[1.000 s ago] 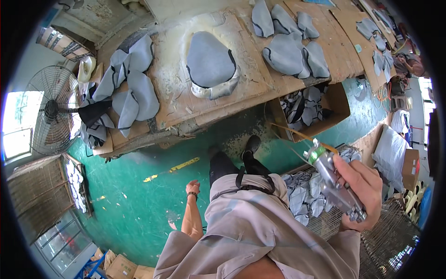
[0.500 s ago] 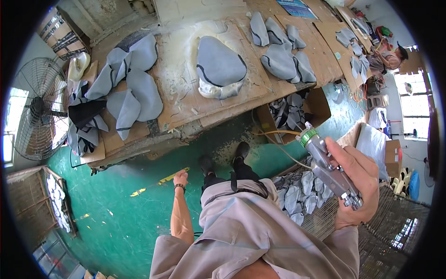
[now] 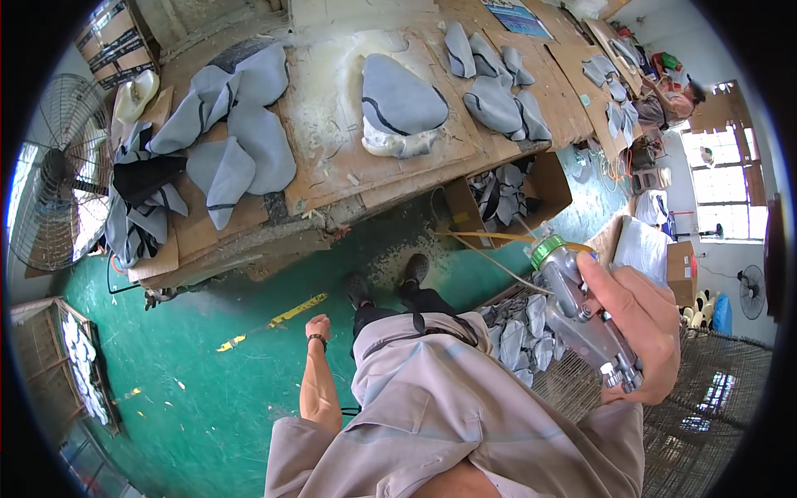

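Observation:
My right hand (image 3: 635,319) is wrapped round a metal spray gun (image 3: 573,303) with a green ring near its nozzle, held up off the right side of my body. A yellow hose (image 3: 490,236) shows behind the gun. My left hand (image 3: 318,326) hangs low over the green floor, fingers curled in, with nothing seen in it. On the workbench ahead lies a rounded grey fabric piece (image 3: 400,93) with a black stripe, on a pale, shiny padded form (image 3: 398,143). Neither hand touches them.
Grey fabric pieces (image 3: 260,149) lie piled at the bench's left, others (image 3: 491,104) at its right. Below the bench stands a cardboard box (image 3: 548,187) of scraps. A wire-caged fan (image 3: 62,170) is far left. Another person (image 3: 664,104) sits at the far right.
The bench and floor have shifted slightly in view as my head turned. My right hand still holds the spray gun, now a little lower. My left hand has dropped slightly, fingers more curled.

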The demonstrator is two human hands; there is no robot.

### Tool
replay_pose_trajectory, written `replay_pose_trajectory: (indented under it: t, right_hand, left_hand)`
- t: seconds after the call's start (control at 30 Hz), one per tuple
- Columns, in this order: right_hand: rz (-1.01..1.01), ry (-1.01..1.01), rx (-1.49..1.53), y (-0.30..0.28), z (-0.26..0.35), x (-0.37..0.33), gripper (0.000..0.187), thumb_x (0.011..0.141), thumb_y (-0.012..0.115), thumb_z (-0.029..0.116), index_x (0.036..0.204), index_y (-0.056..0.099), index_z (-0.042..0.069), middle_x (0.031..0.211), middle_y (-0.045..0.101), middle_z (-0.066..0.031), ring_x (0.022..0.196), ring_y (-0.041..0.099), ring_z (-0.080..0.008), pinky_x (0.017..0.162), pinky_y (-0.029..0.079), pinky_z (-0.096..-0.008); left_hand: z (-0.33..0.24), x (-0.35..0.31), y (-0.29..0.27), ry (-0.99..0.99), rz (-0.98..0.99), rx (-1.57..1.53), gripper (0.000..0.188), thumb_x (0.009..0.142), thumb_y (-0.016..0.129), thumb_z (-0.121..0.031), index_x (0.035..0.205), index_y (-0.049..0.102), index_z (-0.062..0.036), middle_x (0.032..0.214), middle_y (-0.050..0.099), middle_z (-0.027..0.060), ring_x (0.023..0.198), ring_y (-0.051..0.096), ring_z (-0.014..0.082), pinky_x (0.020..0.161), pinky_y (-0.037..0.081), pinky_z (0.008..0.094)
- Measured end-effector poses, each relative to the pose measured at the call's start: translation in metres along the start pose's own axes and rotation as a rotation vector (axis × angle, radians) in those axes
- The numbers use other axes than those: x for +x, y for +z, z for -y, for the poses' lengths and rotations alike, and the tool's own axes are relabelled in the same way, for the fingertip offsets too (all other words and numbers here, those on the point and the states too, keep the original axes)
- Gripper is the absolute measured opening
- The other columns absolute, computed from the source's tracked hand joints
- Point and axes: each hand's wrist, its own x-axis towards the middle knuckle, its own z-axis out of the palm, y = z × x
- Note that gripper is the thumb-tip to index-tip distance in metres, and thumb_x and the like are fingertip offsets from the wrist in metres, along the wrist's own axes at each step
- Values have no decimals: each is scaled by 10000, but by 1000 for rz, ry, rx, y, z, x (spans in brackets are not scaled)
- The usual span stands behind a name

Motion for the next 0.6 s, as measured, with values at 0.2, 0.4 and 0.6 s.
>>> replay_pose_trajectory:
  t: [0.2, 0.4, 0.6]
  right_hand:
    - [75, 15, 26, 5, 5, -22, 645, 745, 727, 57, 1358, 571, -73, 833, 639, -130, 654, 621, -251, 557, 507, -377]
    - [48, 25, 71, 8, -16, -51, 653, 745, 733, 61, 1355, 561, -94, 816, 639, -129, 633, 610, -262, 555, 503, -373]
    - [-84, 229, 142, 12, -54, -79, 579, 725, 724, 82, 1281, 643, -58, 837, 659, -143, 697, 626, -260, 645, 493, -342]
  left_hand:
    - [-5, -9, 10, 28, 52, 41, 378, 851, 692, -122, 1227, 709, -92, 946, 718, 36, 820, 680, 161, 701, 620, 423]
    - [-7, -10, 9, 55, 39, 59, 369, 860, 691, -114, 1228, 707, -90, 959, 724, 47, 846, 689, 173, 715, 626, 423]
    - [-7, -12, 19, 16, -6, 94, 357, 864, 691, -102, 1220, 705, -98, 956, 725, 52, 844, 693, 183, 707, 624, 433]
